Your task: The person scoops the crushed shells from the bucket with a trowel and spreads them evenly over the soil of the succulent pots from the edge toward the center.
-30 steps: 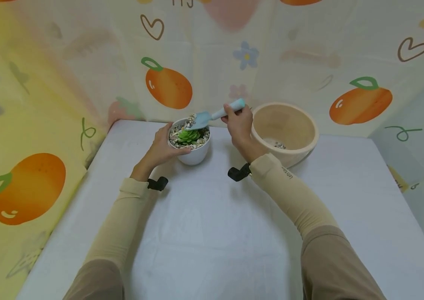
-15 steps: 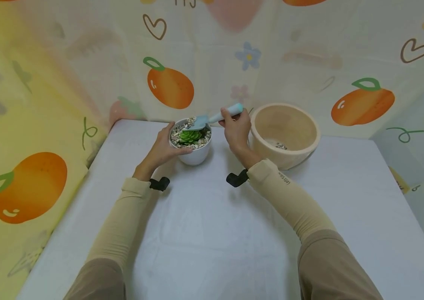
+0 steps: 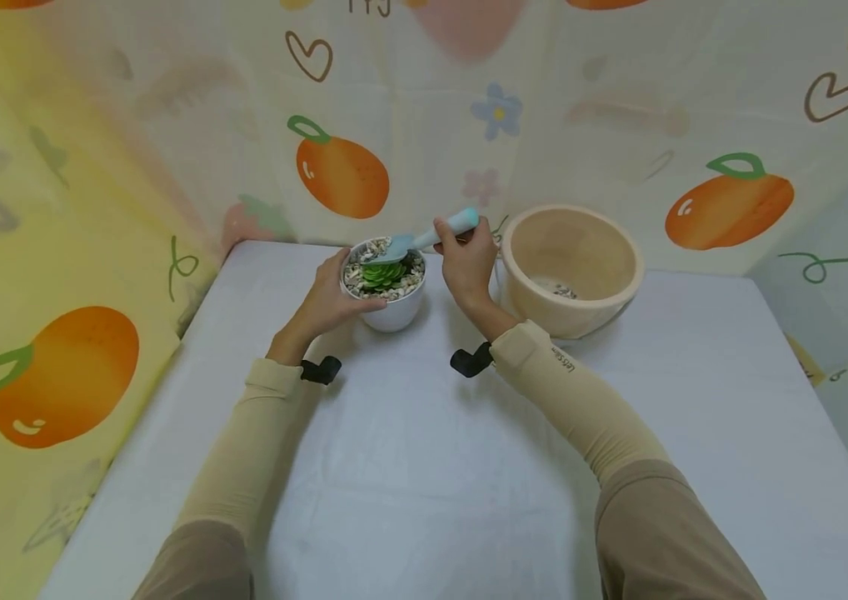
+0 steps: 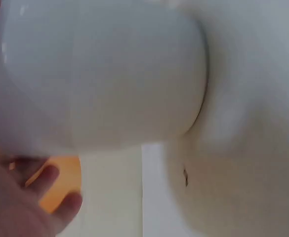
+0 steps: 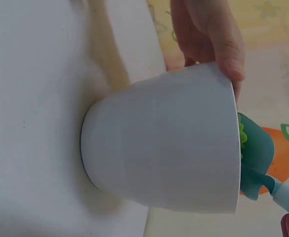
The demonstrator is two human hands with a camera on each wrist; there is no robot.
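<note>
In the head view, a white flowerpot (image 3: 396,317) stands upright on the table, holding a green succulent (image 3: 382,277) ringed by small pebbles (image 3: 407,289). My left hand (image 3: 322,302) grips the pot near its rim from the left, thumb in front. Between the thumb and fingers of my right hand (image 3: 471,263) is the pale handle of a small blue trowel (image 3: 400,247). Its blade lies over the back of the pot, above the succulent, with pebbles at its tip. The right wrist view shows the blade (image 5: 259,148) just past the pot's rim (image 5: 237,148).
A large beige planter (image 3: 577,312) stands right of my right hand, with a few pebbles (image 3: 564,291) at its bottom. The white-covered table (image 3: 394,467) ends at a patterned cloth backdrop (image 3: 431,125) behind the pot.
My right hand has shifted slightly left and down, and the trowel blade has come lower over the pot. The left hand keeps its grip on the pot.
</note>
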